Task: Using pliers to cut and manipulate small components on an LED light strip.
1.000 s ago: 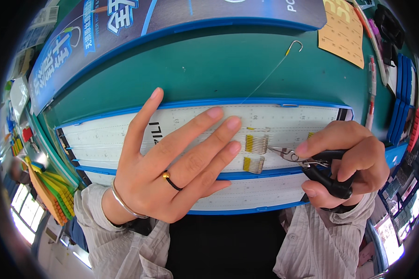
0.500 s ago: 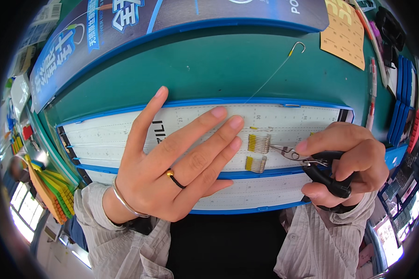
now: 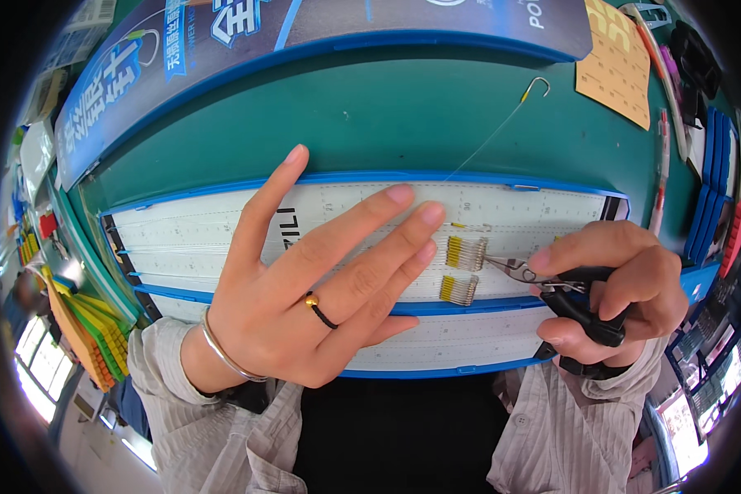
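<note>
My left hand lies with fingers stretched and spread over a long white fishing-rig box with blue edges. Its fingertips rest beside rows of fish hooks, over thin lines running leftward. In my right hand are small pliers with black handles. The metal tips touch or nearly touch the bends of the upper cluster of hooks, which have yellow-wrapped shanks. Below it sits a second cluster of hooks. One loose hook on a line projects past the box's far edge.
A green mat covers the table. At the far side lies a dark printed box lid with a blue rim. An orange card, a red-and-clear pen and stacked blue cases are on the right. Coloured foam boards stand left.
The whole view has shifted slightly. Both hands keep nearly the same pose, and the plier tips stay at the upper hook cluster.
</note>
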Demonstrator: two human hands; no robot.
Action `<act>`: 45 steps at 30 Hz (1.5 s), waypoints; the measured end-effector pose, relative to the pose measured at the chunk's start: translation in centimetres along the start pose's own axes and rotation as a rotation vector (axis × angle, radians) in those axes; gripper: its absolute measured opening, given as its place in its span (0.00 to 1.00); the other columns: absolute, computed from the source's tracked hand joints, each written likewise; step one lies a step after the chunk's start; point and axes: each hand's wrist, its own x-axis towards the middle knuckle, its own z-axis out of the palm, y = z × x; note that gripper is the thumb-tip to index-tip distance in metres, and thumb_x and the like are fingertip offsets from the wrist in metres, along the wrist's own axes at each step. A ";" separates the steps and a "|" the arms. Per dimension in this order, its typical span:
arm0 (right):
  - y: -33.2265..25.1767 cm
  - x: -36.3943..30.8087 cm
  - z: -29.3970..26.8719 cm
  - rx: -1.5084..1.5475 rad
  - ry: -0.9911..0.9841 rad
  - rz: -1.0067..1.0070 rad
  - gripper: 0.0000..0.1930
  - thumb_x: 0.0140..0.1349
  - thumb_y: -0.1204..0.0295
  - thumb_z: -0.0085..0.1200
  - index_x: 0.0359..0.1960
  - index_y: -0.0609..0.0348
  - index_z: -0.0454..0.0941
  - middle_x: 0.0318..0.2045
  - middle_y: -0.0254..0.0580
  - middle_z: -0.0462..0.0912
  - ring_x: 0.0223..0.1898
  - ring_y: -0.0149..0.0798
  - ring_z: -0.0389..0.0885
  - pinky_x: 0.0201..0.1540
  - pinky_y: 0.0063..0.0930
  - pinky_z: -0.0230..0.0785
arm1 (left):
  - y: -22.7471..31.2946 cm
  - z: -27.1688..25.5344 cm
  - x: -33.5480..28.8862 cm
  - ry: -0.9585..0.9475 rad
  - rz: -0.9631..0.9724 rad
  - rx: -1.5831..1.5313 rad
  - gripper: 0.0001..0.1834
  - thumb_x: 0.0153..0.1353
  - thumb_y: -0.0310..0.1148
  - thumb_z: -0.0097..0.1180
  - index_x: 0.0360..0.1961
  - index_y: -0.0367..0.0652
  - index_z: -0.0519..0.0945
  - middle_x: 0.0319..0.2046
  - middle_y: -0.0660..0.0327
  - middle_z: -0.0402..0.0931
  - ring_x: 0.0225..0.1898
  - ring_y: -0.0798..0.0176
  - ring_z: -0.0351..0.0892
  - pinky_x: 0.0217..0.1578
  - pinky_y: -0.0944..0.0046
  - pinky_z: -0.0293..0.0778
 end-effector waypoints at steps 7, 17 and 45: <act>0.2 -0.1 0.1 0.046 0.057 0.002 0.24 0.50 0.72 0.74 0.32 0.53 0.63 0.36 0.62 0.84 0.27 0.34 0.83 0.28 0.21 0.75 | 0.0 -0.1 0.0 -0.006 -0.009 0.000 0.24 0.59 0.52 0.58 0.46 0.43 0.84 0.51 0.61 0.82 0.56 0.53 0.79 0.60 0.30 0.66; 0.2 0.0 0.0 0.019 0.001 -0.011 0.23 0.51 0.72 0.73 0.31 0.53 0.63 0.35 0.62 0.84 0.29 0.35 0.83 0.30 0.22 0.75 | -0.1 -0.1 -0.2 0.005 0.004 0.001 0.24 0.60 0.51 0.58 0.45 0.41 0.84 0.51 0.61 0.83 0.56 0.53 0.79 0.60 0.30 0.66; 0.1 -0.1 -0.2 0.034 0.033 0.011 0.23 0.52 0.70 0.72 0.32 0.53 0.63 0.34 0.60 0.84 0.28 0.34 0.82 0.29 0.22 0.74 | 0.3 -0.1 0.0 0.013 -0.019 0.011 0.21 0.60 0.52 0.59 0.46 0.50 0.84 0.51 0.62 0.82 0.56 0.55 0.79 0.60 0.31 0.67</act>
